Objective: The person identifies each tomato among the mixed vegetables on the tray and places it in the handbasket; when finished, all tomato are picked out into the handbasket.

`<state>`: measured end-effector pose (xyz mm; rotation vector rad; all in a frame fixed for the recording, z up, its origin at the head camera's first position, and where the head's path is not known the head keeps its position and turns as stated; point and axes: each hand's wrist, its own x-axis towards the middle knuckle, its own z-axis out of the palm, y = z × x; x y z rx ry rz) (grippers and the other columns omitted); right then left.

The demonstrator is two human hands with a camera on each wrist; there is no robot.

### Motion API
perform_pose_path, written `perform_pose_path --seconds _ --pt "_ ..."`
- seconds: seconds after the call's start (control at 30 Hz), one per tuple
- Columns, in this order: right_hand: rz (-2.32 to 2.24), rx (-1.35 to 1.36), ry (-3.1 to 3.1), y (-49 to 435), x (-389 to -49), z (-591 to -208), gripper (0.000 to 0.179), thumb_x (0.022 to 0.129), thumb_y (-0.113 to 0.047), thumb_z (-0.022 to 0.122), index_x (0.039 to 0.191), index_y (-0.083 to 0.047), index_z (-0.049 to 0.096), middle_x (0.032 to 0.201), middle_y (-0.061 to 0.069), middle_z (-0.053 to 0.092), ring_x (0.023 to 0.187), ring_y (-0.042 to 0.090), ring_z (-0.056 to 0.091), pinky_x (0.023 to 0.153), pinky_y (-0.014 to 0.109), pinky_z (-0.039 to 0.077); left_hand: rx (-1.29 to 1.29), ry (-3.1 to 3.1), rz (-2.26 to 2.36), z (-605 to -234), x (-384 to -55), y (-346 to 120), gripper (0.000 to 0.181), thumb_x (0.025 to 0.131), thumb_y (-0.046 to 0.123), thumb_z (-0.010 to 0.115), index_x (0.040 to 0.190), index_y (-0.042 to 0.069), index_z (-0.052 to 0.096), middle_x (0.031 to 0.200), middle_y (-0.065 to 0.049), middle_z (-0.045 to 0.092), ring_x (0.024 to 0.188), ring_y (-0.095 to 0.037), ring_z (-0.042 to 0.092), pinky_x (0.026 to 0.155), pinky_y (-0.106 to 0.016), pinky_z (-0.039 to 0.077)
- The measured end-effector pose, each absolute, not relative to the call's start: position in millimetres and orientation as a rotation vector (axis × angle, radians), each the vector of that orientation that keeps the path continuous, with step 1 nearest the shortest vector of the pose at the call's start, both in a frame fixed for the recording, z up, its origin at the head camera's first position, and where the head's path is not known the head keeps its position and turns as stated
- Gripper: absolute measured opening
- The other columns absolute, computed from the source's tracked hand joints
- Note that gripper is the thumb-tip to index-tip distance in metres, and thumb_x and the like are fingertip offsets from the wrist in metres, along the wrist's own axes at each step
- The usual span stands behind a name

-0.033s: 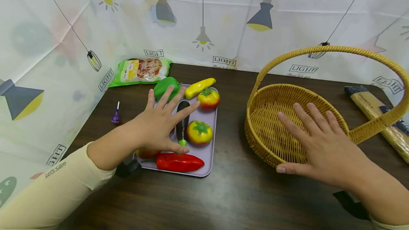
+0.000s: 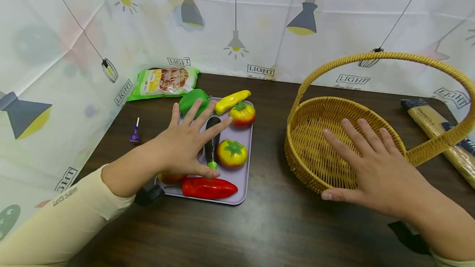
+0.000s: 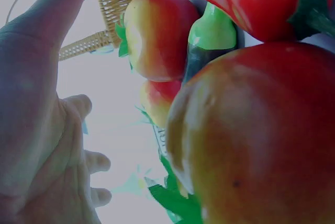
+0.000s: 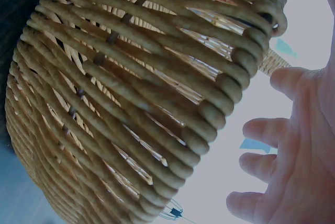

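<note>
My left hand (image 2: 182,145) hovers over a lilac tray (image 2: 242,182) with its fingers spread, holding nothing. Around it on the tray lie a red pepper (image 2: 209,188), an eggplant (image 2: 212,143), a green bell pepper (image 2: 190,101), a long yellow pepper (image 2: 231,102) and red-yellow tomatoes (image 2: 232,154). The left wrist view has one tomato (image 3: 261,135) close up, largely hidden by my forearm in the head view. Fingers splayed, my right hand (image 2: 382,172) is held over the near right side of a wicker basket (image 2: 308,147). The right wrist view shows the basket's woven wall (image 4: 125,93) beside my empty palm.
A green food packet (image 2: 167,81) lies behind the tray, and a purple-wrapped lollipop (image 2: 135,134) to its left. Right of the basket is a spaghetti pack (image 2: 430,125). The basket's tall handle (image 2: 386,56) arches upward. Printed cloth (image 2: 259,19) hangs at the back and left.
</note>
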<state>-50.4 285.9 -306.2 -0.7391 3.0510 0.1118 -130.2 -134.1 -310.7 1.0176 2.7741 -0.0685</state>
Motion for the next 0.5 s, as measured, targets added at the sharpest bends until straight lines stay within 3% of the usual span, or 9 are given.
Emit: perform_pose_path --seconds 0.37,0.5 --pt "0.04 -0.785 3.053 274.6 -42.4 -299.5 0.118 0.076 -0.083 0.064 0.165 -0.03 0.006 0.17 0.013 -0.002 0.152 0.032 -0.015 0.118 0.057 -0.015 0.951 2.786 0.043 -304.9 -126.7 -148.3 0.119 0.071 0.093 0.054 0.161 0.045 -0.007 0.167 -0.004 -0.023 0.149 -0.037 -0.025 0.106 -0.075 -0.015" --pt "0.04 -0.824 3.078 268.6 -39.7 -292.4 0.119 0.076 -0.082 0.065 0.165 -0.03 0.006 0.17 0.011 -0.005 0.153 0.031 -0.014 0.119 0.056 -0.013 0.917 2.832 0.098 -299.9 -125.3 -161.8 0.119 0.071 0.089 0.058 0.161 0.046 -0.007 0.167 -0.002 -0.023 0.149 -0.035 -0.025 0.107 -0.075 -0.015"
